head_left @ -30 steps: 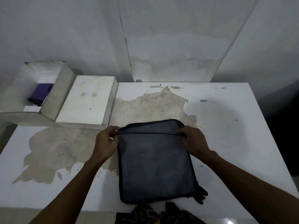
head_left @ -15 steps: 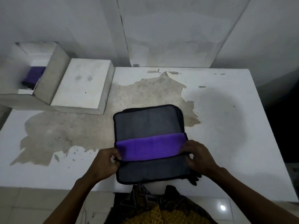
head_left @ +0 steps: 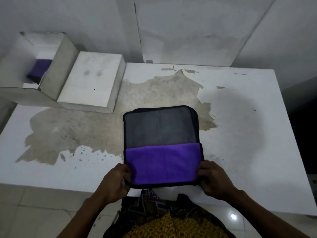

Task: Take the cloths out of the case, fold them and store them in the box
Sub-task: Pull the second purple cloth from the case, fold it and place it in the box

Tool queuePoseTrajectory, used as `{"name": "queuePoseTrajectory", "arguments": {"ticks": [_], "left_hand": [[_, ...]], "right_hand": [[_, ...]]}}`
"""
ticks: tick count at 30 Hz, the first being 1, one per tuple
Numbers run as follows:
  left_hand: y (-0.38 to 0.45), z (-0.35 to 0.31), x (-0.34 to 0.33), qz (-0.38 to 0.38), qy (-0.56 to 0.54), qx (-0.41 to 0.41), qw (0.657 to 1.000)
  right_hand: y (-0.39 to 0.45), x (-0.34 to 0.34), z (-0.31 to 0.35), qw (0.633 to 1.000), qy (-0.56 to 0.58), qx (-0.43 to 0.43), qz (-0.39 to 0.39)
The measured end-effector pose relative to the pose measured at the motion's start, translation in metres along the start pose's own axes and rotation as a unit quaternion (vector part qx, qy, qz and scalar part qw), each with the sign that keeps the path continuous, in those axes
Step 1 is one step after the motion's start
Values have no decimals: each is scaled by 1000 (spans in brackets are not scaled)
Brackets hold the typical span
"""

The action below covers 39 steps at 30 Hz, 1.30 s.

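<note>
At the near edge of a white bench [head_left: 240, 134] with a large patch of peeled, brownish surface lies a cloth [head_left: 161, 148] that is dark grey on one face and bright purple on the other, bound all round with a black hem. Its near part is turned back over itself, so a broad purple band shows across the front while the far half shows flat grey. More black-hemmed layers peek out at its far right corner; how many lie beneath cannot be told.

Counted: one cloth being handled, and one further purple cloth [head_left: 41, 68] lying inside an open white box [head_left: 56, 66] at the far left corner of the bench. One white box lid [head_left: 92, 79], flat and stained, sits just beside that box on its right. Two hands are in view.

The left hand [head_left: 116, 181] has its fingers curled round the near left corner of the cloth, pinching the hem. The right hand [head_left: 214, 179] grips the near right corner the same way, thumb on top of the purple face. Both hands hold the folded edge right at the bench's front rim, above the person's patterned yellow and dark garment [head_left: 164, 220].
</note>
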<state>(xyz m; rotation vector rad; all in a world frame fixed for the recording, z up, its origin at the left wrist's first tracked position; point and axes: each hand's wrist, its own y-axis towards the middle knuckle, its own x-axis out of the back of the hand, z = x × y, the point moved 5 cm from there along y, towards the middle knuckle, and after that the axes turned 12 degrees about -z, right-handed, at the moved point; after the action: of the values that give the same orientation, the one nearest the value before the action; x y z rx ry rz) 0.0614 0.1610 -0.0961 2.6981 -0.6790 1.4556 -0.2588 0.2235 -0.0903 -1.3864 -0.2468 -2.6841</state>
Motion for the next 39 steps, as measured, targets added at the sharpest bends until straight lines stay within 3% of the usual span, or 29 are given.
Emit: {"name": "queuePoseTrajectory", "arguments": {"ticks": [4, 10, 16, 22, 26, 30, 33, 39], "left_hand": [[-2, -7, -3, 18, 55, -61, 996], [14, -1, -7, 8, 79, -12, 997], [49, 1, 14, -166, 57, 40, 984], [72, 17, 12, -41, 146, 101, 983], [72, 17, 23, -68, -30, 148, 986], [73, 18, 36, -110, -255, 252, 927], [84, 16, 43, -149, -295, 273, 903], [109, 17, 44, -182, -265, 277, 905]], "right_hand": [[-1, -2, 0, 1000, -6, -1, 5], [9, -11, -6, 998, -53, -39, -14], [45, -1, -13, 979, -90, -138, -124], [66, -6, -37, 966, -74, -247, -31], [67, 3, -40, 962, -22, -264, -71], [71, 16, -44, 941, 59, -304, -134], [83, 22, -47, 924, 98, -324, -180], [106, 17, -57, 886, 157, -393, -191]]}}
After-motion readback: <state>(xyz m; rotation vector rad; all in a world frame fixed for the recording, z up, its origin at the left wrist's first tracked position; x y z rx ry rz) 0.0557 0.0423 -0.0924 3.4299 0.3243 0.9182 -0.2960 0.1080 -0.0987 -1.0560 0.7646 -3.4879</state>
